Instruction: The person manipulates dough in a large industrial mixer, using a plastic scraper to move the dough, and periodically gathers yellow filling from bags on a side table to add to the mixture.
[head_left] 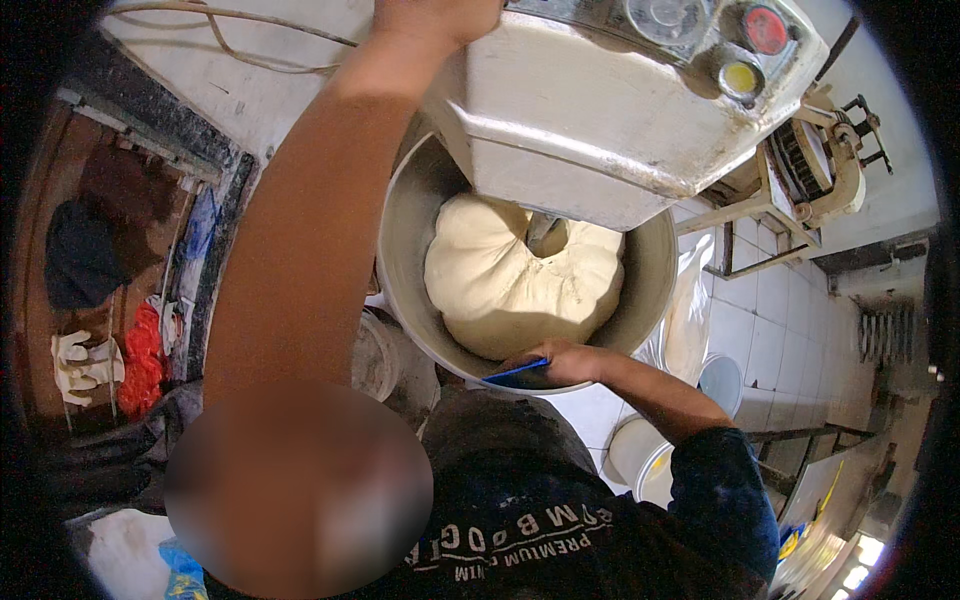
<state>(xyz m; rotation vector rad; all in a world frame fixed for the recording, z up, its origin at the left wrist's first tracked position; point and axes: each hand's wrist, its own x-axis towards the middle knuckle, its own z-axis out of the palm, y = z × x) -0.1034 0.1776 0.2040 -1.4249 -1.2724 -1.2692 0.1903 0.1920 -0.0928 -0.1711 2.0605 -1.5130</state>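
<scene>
A large, smooth pale mass of dough (pixel 500 290) fills much of the metal mixing bowl (pixel 402 240). It bulges in a ring around the mixer's metal shaft (pixel 546 238). Gripped in my right hand (pixel 572 363) is a flat blue scraper (pixel 517 373), at the near rim of the bowl beside the dough. My left arm stretches up past the bowl, and my left hand (pixel 440 18) rests against the upper left edge of the white mixer head (pixel 580 120). The picture's top edge cuts off most of that hand's fingers.
Red and yellow buttons (pixel 740 78) sit on the mixer head. A metal-framed machine (pixel 800 180) stands at right. White tubs (pixel 640 450) and clear plastic sheeting (pixel 688 315) are on the tiled floor. Shelves at left hold gloves (pixel 88 367) and a red plastic bag (pixel 143 360).
</scene>
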